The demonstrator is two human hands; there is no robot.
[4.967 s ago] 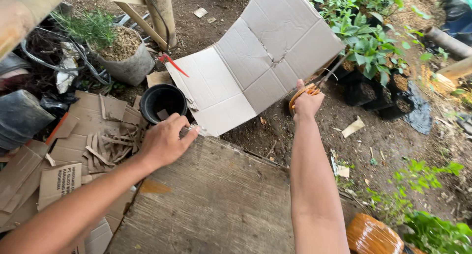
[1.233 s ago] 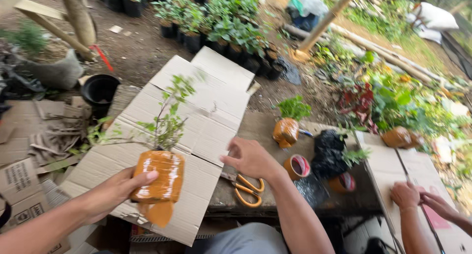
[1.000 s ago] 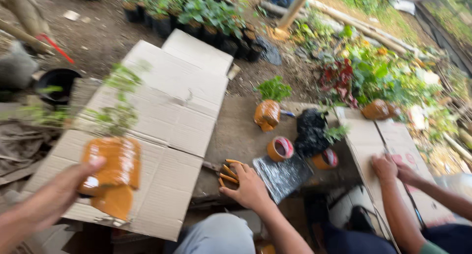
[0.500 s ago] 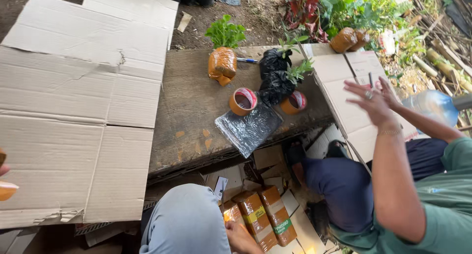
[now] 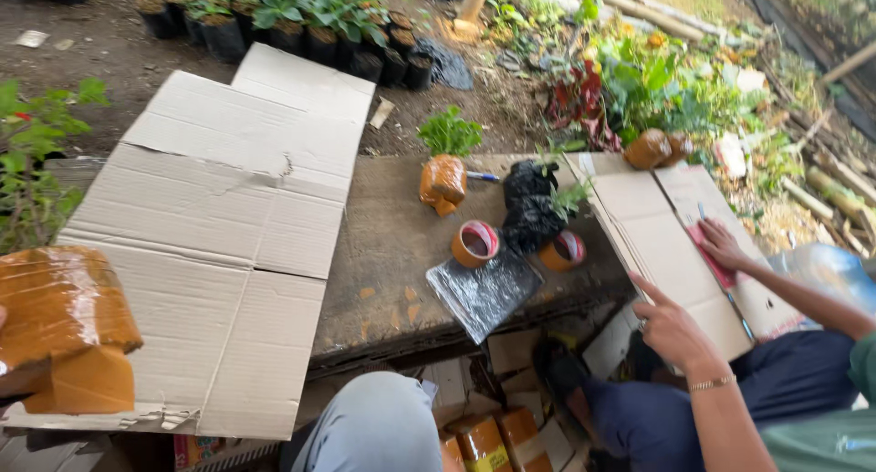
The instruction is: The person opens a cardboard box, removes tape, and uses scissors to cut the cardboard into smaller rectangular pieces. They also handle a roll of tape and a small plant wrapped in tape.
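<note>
A plant (image 5: 32, 162) with its root ball wrapped in shiny orange-brown tape (image 5: 59, 330) hangs at the left edge, above the near corner of a big flattened cardboard box (image 5: 228, 207). Only a sliver of my left hand (image 5: 3, 319) shows at the frame edge, against the wrapped ball. My right hand is out of view. My knee in light trousers (image 5: 365, 426) shows at the bottom.
A wooden bench (image 5: 392, 244) carries a second wrapped plant (image 5: 444, 182), a plant in a black bag (image 5: 529, 216), two tape rolls (image 5: 474, 244), (image 5: 566, 250) and a plastic sheet (image 5: 484, 294). Another person's hands (image 5: 675, 330), (image 5: 725, 246) rest on cardboard (image 5: 657, 225) at the right. Potted seedlings (image 5: 301, 20) line the back.
My right hand, earlier on the orange scissors on the bench, has left the view. The wrapped plant in my left hand has slid to the left edge as my head turned.
</note>
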